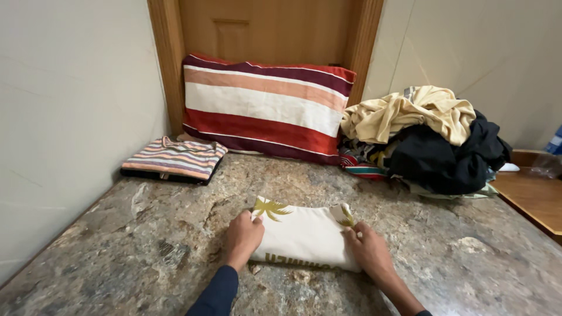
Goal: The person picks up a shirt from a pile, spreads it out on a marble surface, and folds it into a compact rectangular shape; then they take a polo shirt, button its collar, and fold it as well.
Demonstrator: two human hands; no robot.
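Left hand: grip curled on the left edge of the folded cream garment — steadying it.
Right hand: grip pressed on its right edge.
Garment: flat on the stone desk — folded striped shirt set aside, unfolded clothes pile apart.

Blue plastic bottle is cut off by the right edge. Clothes under the black cloth are mostly hidden, can't tell what they are.

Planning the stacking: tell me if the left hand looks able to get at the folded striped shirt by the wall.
Probably yes: bare stone counter lies between the left hand and the striped shirt, nothing blocking, though the hand presses the cream garment.
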